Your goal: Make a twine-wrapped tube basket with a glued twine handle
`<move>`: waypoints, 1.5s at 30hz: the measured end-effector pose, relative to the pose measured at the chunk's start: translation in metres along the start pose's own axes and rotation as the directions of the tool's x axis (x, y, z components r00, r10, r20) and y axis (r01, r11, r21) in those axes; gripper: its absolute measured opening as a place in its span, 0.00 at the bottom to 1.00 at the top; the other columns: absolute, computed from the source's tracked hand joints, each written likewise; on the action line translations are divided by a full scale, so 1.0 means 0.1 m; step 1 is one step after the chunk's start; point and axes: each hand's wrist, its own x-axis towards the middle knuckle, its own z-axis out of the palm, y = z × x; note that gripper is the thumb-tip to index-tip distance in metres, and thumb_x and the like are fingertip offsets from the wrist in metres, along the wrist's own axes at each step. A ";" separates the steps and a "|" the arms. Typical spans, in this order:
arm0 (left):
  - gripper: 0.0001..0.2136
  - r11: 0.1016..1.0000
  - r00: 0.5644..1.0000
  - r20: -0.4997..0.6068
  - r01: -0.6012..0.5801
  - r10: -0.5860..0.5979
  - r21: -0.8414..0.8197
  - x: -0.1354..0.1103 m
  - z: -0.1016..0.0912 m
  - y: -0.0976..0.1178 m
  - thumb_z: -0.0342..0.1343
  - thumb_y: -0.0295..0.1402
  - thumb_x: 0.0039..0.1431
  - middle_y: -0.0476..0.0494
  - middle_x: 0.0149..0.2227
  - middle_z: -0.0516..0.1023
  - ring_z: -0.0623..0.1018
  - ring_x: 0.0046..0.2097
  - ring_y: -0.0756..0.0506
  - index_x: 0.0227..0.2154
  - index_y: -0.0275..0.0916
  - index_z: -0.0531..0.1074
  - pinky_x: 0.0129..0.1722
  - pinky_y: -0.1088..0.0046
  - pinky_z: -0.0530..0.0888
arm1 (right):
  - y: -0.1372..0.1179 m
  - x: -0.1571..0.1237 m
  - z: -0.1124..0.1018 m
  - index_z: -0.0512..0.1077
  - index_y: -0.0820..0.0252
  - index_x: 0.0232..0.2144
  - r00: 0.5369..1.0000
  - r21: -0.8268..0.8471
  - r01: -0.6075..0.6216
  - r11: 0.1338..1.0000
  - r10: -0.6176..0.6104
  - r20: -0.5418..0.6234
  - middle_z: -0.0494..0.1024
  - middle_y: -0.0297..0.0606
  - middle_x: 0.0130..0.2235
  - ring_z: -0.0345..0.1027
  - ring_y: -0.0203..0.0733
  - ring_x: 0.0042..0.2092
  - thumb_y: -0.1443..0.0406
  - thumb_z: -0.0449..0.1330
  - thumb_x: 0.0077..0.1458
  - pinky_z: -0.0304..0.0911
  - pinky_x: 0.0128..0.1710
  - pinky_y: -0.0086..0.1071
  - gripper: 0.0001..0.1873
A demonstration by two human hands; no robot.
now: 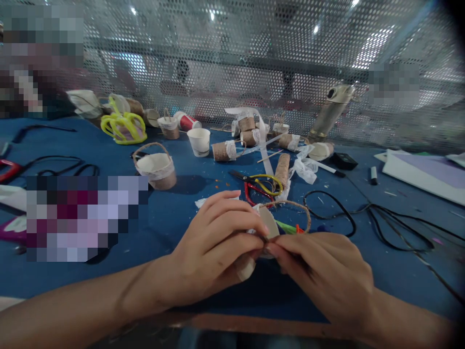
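Note:
A small paper cup (269, 221) with a twine handle (307, 211) lies in my hands near the table's front edge. My left hand (221, 242) wraps round the cup, its fingers curled over the side and covering much of it. At the rim, the thumb and forefinger of my right hand (323, 271) are pinched together, touching the left fingertips. What they pinch is hidden. Just beyond the cup lie yellow-handled scissors (271, 184) and red-handled scissors (254, 196). A brown-wrapped roll (282, 169) rests by them.
A finished-looking cup basket (160, 174) stands left, near a plain white cup (199, 142) and a yellow basket shape (124, 128). Several wrapped cups lie at the back. Black cable (399, 245) loops on the right. A perforated metal screen (232, 63) bounds the table (203, 177).

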 end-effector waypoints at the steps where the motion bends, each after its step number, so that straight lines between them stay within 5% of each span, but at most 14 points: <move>1: 0.08 1.000 1.000 0.005 -0.001 0.001 -0.003 0.00 0.00 0.00 0.63 0.22 0.57 0.43 0.43 0.81 0.77 0.50 0.43 0.39 0.36 0.75 0.63 0.53 0.68 | 0.00 0.00 0.00 0.72 0.57 0.33 1.000 -0.005 0.005 1.000 -0.005 -0.003 0.77 0.26 0.22 0.71 0.32 0.20 0.67 0.58 0.67 0.61 0.24 0.29 0.08; 11: 0.09 0.999 0.999 -0.034 0.030 -0.031 -0.042 0.05 -0.04 -0.01 0.62 0.21 0.57 0.43 0.44 0.78 0.77 0.49 0.44 0.38 0.39 0.72 0.61 0.56 0.70 | 0.01 0.00 -0.01 0.73 0.57 0.34 0.999 -0.005 0.005 1.000 -0.005 0.033 0.80 0.27 0.25 0.71 0.33 0.21 0.67 0.59 0.67 0.62 0.24 0.29 0.06; 15: 0.08 0.973 0.982 0.007 0.186 -0.187 -0.138 0.02 -0.12 -0.05 0.58 0.21 0.60 0.43 0.45 0.75 0.75 0.49 0.45 0.39 0.39 0.71 0.60 0.61 0.70 | -0.01 0.04 -0.05 0.75 0.56 0.32 0.997 -0.005 -0.059 0.998 0.059 0.058 0.78 0.25 0.21 0.71 0.31 0.20 0.63 0.57 0.69 0.60 0.24 0.28 0.12; 21: 0.04 0.809 0.852 0.068 0.515 -0.519 -0.284 -0.01 -0.10 -0.13 0.52 0.29 0.69 0.45 0.47 0.73 0.74 0.51 0.46 0.42 0.41 0.71 0.55 0.69 0.71 | -0.01 0.08 -0.09 0.75 0.55 0.32 0.975 0.018 -0.212 0.977 0.210 0.076 0.73 0.21 0.18 0.69 0.28 0.19 0.62 0.56 0.69 0.60 0.23 0.25 0.13; 25: 0.10 0.552 0.684 0.342 0.725 -0.644 -0.411 0.05 -0.06 -0.14 0.53 0.41 0.69 0.44 0.49 0.76 0.77 0.51 0.43 0.46 0.42 0.71 0.52 0.66 0.75 | 0.02 0.09 -0.11 0.74 0.55 0.32 0.968 0.050 -0.238 0.970 0.233 0.089 0.73 0.20 0.18 0.67 0.26 0.18 0.62 0.56 0.69 0.60 0.23 0.23 0.13; 27: 0.15 0.388 0.596 0.520 0.799 -0.612 -0.459 0.07 -0.06 -0.14 0.55 0.44 0.67 0.44 0.51 0.78 0.78 0.52 0.41 0.51 0.42 0.71 0.51 0.64 0.76 | 0.04 0.09 -0.12 0.74 0.55 0.31 0.972 0.043 -0.219 0.975 0.214 0.095 0.74 0.21 0.18 0.69 0.27 0.19 0.62 0.55 0.69 0.60 0.24 0.23 0.13; 29: 0.17 0.260 0.562 0.642 0.821 -0.521 -0.508 0.08 -0.06 -0.15 0.56 0.45 0.66 0.44 0.53 0.78 0.77 0.55 0.40 0.53 0.43 0.71 0.53 0.64 0.76 | 0.04 0.09 -0.13 0.74 0.56 0.31 0.982 0.031 -0.169 0.985 0.166 0.089 0.76 0.23 0.19 0.71 0.29 0.20 0.61 0.55 0.69 0.61 0.25 0.25 0.14; 31: 0.18 0.209 0.579 0.670 0.807 -0.465 -0.552 0.07 -0.09 -0.16 0.58 0.43 0.65 0.45 0.54 0.77 0.76 0.57 0.40 0.55 0.44 0.70 0.55 0.65 0.75 | 0.04 0.09 -0.16 0.73 0.56 0.31 0.994 0.019 -0.093 0.995 0.092 0.062 0.78 0.24 0.21 0.73 0.30 0.22 0.63 0.56 0.69 0.63 0.26 0.26 0.13; 35: 0.26 0.357 0.678 0.544 0.729 -0.495 -0.584 0.04 -0.17 -0.16 0.68 0.33 0.57 0.49 0.57 0.75 0.75 0.58 0.43 0.57 0.49 0.68 0.59 0.71 0.71 | 0.05 0.07 -0.21 0.74 0.56 0.39 0.999 0.002 -0.037 0.999 0.036 0.031 0.81 0.25 0.26 0.74 0.30 0.23 0.71 0.58 0.63 0.66 0.29 0.25 0.07; 41: 0.31 0.503 0.793 0.423 0.606 -0.438 -0.616 0.03 -0.21 -0.13 0.71 0.27 0.52 0.48 0.56 0.74 0.76 0.55 0.44 0.57 0.51 0.67 0.55 0.74 0.74 | 0.13 0.00 -0.21 0.61 0.55 0.29 0.975 0.272 -0.223 0.936 0.213 0.068 0.72 0.27 0.24 0.69 0.30 0.23 0.72 0.46 0.65 0.63 0.24 0.26 0.13; 45: 0.33 0.581 0.843 0.382 0.539 -0.380 -0.610 0.02 -0.20 -0.14 0.71 0.28 0.51 0.43 0.56 0.74 0.78 0.54 0.40 0.59 0.50 0.65 0.53 0.67 0.77 | 0.15 0.05 -0.19 0.63 0.55 0.27 0.945 0.151 -0.325 0.933 0.315 0.089 0.69 0.26 0.20 0.65 0.30 0.19 0.64 0.51 0.68 0.61 0.20 0.25 0.14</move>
